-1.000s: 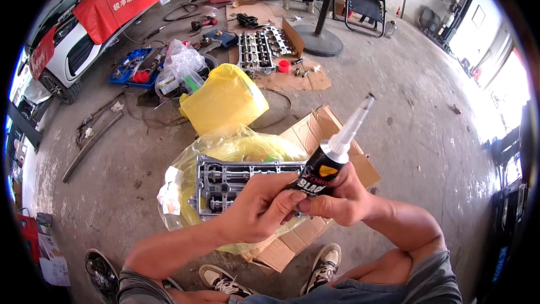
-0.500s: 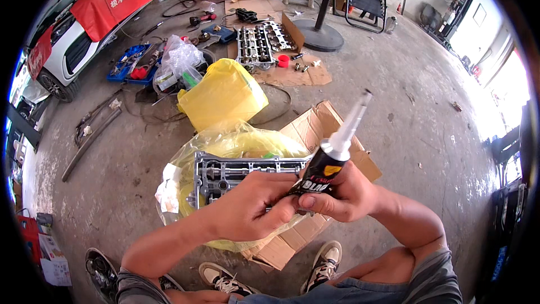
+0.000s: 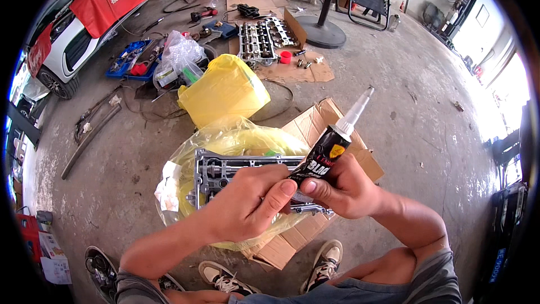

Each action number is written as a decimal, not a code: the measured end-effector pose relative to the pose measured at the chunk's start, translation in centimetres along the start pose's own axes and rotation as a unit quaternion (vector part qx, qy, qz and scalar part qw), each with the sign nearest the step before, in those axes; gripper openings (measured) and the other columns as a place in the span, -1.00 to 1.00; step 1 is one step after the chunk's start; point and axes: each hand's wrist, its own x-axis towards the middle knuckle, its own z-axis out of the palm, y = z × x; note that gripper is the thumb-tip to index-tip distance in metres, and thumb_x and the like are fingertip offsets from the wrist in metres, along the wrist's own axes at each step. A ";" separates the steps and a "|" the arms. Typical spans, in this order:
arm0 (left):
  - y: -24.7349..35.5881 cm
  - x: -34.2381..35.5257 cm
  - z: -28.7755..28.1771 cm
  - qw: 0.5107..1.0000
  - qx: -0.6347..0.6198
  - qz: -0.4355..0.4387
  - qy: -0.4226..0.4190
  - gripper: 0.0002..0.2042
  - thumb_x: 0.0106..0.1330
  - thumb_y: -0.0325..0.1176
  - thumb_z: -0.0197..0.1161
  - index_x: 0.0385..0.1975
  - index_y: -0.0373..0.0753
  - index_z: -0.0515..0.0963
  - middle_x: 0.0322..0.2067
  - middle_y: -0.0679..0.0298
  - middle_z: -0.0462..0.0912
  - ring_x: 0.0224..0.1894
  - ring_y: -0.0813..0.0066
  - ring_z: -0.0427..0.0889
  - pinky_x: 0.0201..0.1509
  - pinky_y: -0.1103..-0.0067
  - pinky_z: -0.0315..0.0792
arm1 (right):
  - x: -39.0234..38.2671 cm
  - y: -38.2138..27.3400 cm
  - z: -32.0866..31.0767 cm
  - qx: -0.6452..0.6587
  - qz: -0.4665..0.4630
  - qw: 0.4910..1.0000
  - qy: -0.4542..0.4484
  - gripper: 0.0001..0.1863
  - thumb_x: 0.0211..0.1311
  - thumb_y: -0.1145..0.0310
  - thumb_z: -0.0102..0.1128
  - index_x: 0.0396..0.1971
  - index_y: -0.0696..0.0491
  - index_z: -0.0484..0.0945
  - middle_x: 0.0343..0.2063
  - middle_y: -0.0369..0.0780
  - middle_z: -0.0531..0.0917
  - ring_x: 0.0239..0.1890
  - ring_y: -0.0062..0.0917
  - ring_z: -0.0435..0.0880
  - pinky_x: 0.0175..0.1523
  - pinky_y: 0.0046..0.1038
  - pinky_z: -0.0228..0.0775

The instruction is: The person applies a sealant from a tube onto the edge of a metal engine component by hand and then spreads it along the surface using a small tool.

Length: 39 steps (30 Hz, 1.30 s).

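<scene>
Both hands grip a black sealant tube (image 3: 322, 151) with a long, pale, tapered nozzle that points up and to the right. My left hand (image 3: 256, 197) pinches its flat tail end, the thumb lying along it. My right hand (image 3: 349, 188) is closed around the tube's lower right side, thumb across the front. Below them rests a silver metal engine part (image 3: 216, 163), a frame with shafts inside, partly hidden by my hands. It sits on a crumpled, see-through yellow plastic bag (image 3: 188, 141) over flattened cardboard (image 3: 287, 242).
A full-looking yellow bag (image 3: 225, 93) stands just beyond. Farther off, a cylinder head (image 3: 257, 42) lies on cardboard beside a red cap (image 3: 286, 57). To the left are a blue tool case (image 3: 130, 59), a bent hose (image 3: 90, 143) and a white car (image 3: 79, 50). A round-based stand (image 3: 320, 32) is at the back.
The tube has turned so more of its printed front shows, and its nozzle tip sits slightly farther right. The dark bit at the nozzle tip no longer shows. Both hands keep their hold.
</scene>
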 end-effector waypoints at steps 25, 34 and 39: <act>-1.2 -0.3 -0.6 0.962 -0.240 -0.127 -0.038 -0.75 0.40 -0.30 0.02 -0.18 -0.40 0.44 -0.40 0.29 0.53 -0.41 0.66 0.54 -0.34 0.68 0.48 | 0.7 -1.1 0.2 -0.027 0.118 0.992 -0.048 -0.82 0.27 0.41 0.08 -0.26 0.24 0.49 -0.53 -0.20 0.60 -0.49 -0.64 0.48 -0.35 -0.51 0.37; -2.1 -1.0 -0.6 0.991 -0.106 -0.070 -0.035 -0.79 0.41 -0.35 -0.06 -0.32 -0.36 0.46 -0.53 0.28 0.55 -0.51 0.59 0.54 -0.44 0.63 0.42 | 0.3 0.6 0.3 -0.067 0.101 0.993 -0.006 -0.71 0.13 0.41 0.20 -0.20 0.22 0.42 -0.53 -0.29 0.56 -0.54 -0.74 0.43 -0.48 -0.60 0.29; -1.7 -1.2 0.6 0.958 -0.250 -0.137 0.036 -0.74 0.45 -0.28 -0.10 -0.38 -0.31 0.45 -0.61 0.36 0.50 -0.54 0.65 0.49 -0.44 0.67 0.37 | 0.3 2.5 0.8 -0.319 -0.249 0.910 0.091 -0.61 -0.07 0.57 0.32 -0.16 0.15 0.48 -0.39 -0.20 0.53 -0.53 -0.51 0.58 -0.48 -0.57 0.39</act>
